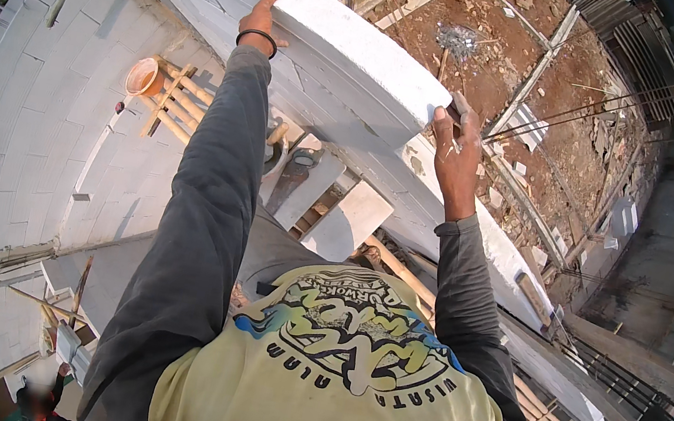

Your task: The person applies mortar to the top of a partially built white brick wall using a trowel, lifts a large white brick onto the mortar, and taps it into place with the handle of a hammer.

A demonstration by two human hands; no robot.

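Observation:
A long white wall of lightweight blocks curves across the upper middle, and a white block forms its top course. My left hand, with a dark band at the wrist, grips the block's near upper edge. One digit reaches onto the top face, and the other fingers are partly hidden. At the block's right end, my right hand is closed around the corner. Its thumb lies against the near side and its bent fingers are at the end. Pale dust or mortar marks the right hand. Just past this end the wall top steps down.
Below on the left are an orange bucket and a bamboo frame. Pale boards and bamboo poles lie beneath me. Rubble-strewn soil lies beyond the wall, with thin rods crossing. Another person is at lower left.

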